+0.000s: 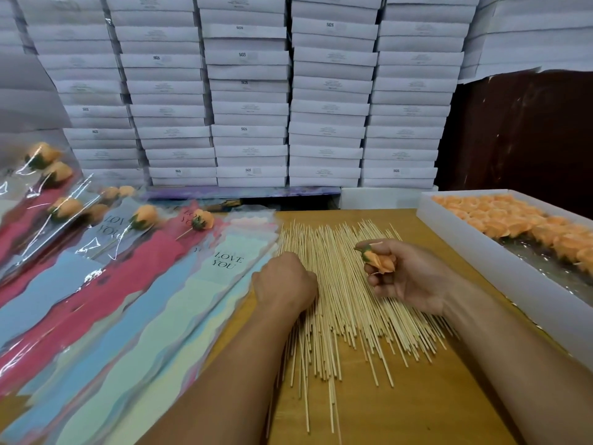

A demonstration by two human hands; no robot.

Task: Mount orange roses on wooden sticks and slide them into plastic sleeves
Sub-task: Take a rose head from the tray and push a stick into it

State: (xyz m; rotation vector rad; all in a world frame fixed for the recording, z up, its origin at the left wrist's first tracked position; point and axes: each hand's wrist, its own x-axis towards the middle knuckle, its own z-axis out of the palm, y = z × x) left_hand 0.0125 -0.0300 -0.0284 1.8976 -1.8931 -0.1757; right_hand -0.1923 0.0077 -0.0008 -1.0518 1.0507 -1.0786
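Note:
A wide pile of thin wooden sticks (340, 303) lies spread on the wooden table (426, 406). My left hand (284, 279) is down on the left side of the pile, knuckles up, fingers curled under; what they hold is hidden. My right hand (407, 277) hovers over the pile's right part and grips an orange rose (380, 260) with its green base pointing left. Coloured plastic sleeves (179, 300) printed "LOVE YOU" fan out to the left. Several sleeved roses on sticks (144, 216) lie at the far left.
A white tray (500, 261) full of loose orange roses (513, 220) stands at the right edge of the table. Stacks of flat white boxes (250, 91) form a wall behind the table. A dark panel is at the back right.

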